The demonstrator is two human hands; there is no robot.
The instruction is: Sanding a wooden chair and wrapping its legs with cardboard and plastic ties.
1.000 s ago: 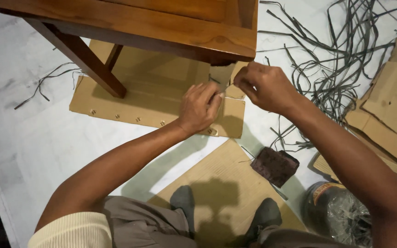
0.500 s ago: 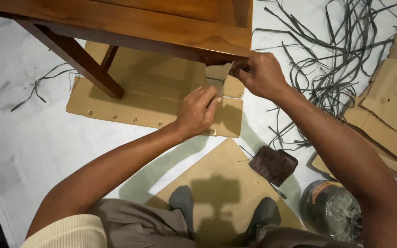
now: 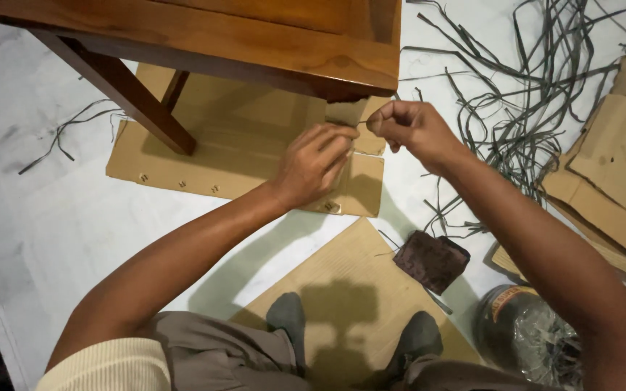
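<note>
Beneath wooden table [image 3: 269, 43], both hands [image 3: 313, 163] [image 3: 411, 130] pinch grey strip [image 3: 362, 129].

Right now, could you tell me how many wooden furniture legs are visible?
2: a thick front leg on the cardboard sheet, and a thinner leg behind it. Others may be hidden.

Bright, even light from overhead, sharp at the centre.
The arms throw soft shadows across the white floor [image 3: 59, 217] and cardboard sheet [image 3: 342, 282]; the plastic-wrapped roll [image 3: 530, 333] shows faint glare, and the frame edges bend slightly.
</note>
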